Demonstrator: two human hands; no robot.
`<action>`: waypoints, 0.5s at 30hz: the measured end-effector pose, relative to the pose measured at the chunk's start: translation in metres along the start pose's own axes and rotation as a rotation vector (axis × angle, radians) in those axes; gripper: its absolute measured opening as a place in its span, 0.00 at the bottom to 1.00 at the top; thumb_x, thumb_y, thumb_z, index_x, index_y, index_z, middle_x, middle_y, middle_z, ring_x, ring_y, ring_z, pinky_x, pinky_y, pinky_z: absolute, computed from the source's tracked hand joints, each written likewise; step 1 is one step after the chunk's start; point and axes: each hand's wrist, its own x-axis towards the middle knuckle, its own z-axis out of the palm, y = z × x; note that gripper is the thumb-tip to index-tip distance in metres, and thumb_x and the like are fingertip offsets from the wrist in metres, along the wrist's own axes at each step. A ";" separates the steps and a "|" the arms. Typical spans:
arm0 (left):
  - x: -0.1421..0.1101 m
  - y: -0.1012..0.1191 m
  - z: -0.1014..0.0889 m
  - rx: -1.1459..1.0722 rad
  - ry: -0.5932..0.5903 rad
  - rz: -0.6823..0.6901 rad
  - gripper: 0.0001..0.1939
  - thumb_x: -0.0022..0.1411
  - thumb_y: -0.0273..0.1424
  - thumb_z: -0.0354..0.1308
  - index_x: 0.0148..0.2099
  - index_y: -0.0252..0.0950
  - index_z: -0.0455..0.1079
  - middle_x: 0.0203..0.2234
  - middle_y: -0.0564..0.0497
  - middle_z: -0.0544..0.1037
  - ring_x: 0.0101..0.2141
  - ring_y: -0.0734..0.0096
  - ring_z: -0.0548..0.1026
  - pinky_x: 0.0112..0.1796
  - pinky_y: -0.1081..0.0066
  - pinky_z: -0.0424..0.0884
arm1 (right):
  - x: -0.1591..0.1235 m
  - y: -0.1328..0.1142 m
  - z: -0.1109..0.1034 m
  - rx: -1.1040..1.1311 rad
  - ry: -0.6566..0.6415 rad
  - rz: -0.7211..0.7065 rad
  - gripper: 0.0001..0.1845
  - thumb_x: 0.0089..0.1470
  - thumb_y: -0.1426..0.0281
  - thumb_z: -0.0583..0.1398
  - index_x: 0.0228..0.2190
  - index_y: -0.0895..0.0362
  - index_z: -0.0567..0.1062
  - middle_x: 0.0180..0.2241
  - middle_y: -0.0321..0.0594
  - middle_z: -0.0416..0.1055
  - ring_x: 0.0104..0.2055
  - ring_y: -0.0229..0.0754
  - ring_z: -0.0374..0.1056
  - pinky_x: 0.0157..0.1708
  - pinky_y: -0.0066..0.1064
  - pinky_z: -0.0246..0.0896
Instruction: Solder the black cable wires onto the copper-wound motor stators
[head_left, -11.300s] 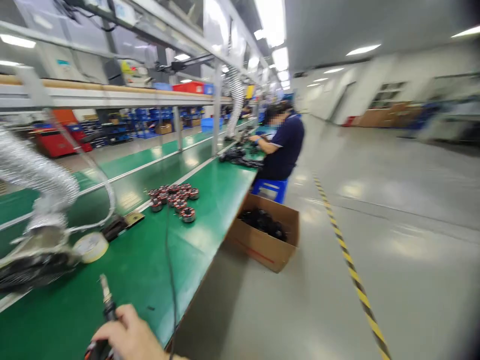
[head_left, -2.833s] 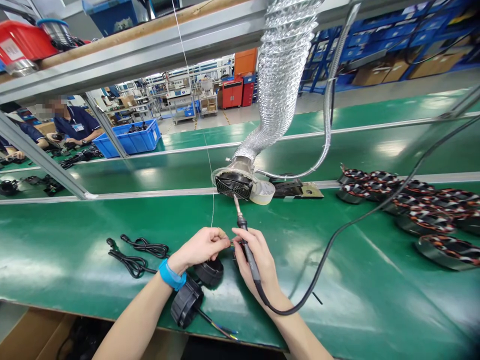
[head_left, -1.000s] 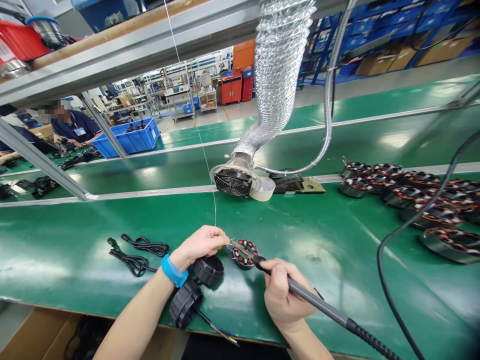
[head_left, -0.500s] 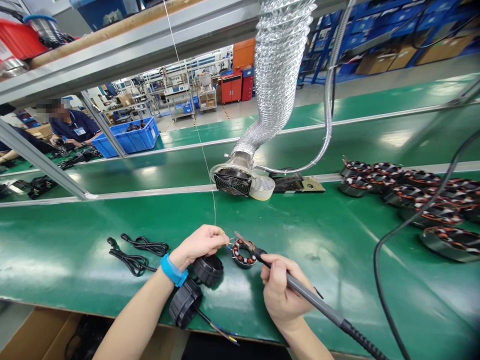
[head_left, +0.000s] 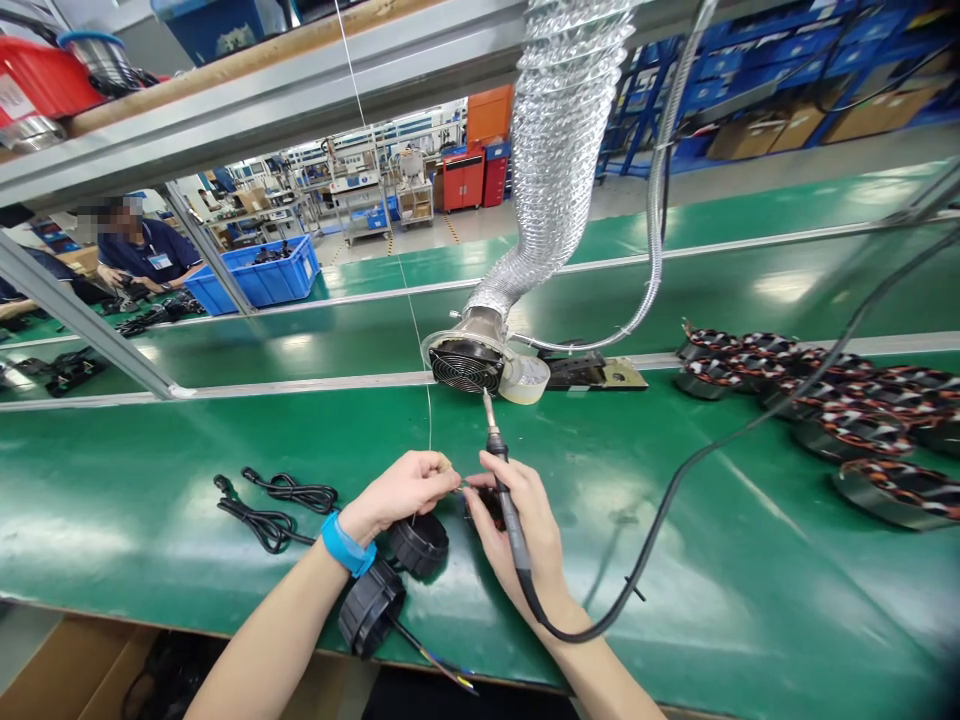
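My left hand (head_left: 411,487), a blue band on its wrist, pinches thin wires (head_left: 460,487) at its fingertips. A fine strand of solder wire (head_left: 429,420) runs down from above to this hand. My right hand (head_left: 529,520) holds a soldering iron (head_left: 511,515), its tip pointing up and away. The thumb and index finger of that hand reach to the wire ends, close to my left fingertips. Behind the right fingers a small wound stator (head_left: 493,506) is mostly hidden. Two black round housings (head_left: 418,545) (head_left: 371,607) lie below my left hand, the nearer one with a cable.
Coiled black cables (head_left: 274,525) lie at left. A fume extractor fan (head_left: 466,368) on a foil duct (head_left: 555,150) stands beyond my hands, beside a tape roll (head_left: 525,380). Several larger stators (head_left: 855,430) sit at right. The iron's cord (head_left: 675,490) arcs across the bench. A person (head_left: 146,245) works far left.
My right hand has turned the soldering iron from pointing left at the stator to pointing upward. Its fingers have moved left to the wires. My left hand stays nearly in place.
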 end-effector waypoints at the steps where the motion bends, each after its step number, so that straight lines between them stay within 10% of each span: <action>1: -0.001 0.001 0.000 0.009 -0.001 0.011 0.19 0.59 0.46 0.57 0.30 0.35 0.63 0.13 0.61 0.59 0.15 0.82 0.56 0.20 0.76 0.49 | 0.000 0.001 0.002 -0.001 -0.025 0.002 0.23 0.61 0.76 0.57 0.56 0.51 0.65 0.43 0.44 0.67 0.42 0.40 0.73 0.44 0.35 0.72; 15: -0.008 0.000 -0.011 0.120 -0.075 0.014 0.18 0.58 0.44 0.59 0.35 0.31 0.69 0.19 0.54 0.70 0.21 0.75 0.68 0.25 0.74 0.64 | -0.007 0.002 0.001 -0.019 -0.017 -0.008 0.21 0.59 0.78 0.56 0.53 0.51 0.69 0.41 0.41 0.66 0.39 0.38 0.71 0.41 0.31 0.71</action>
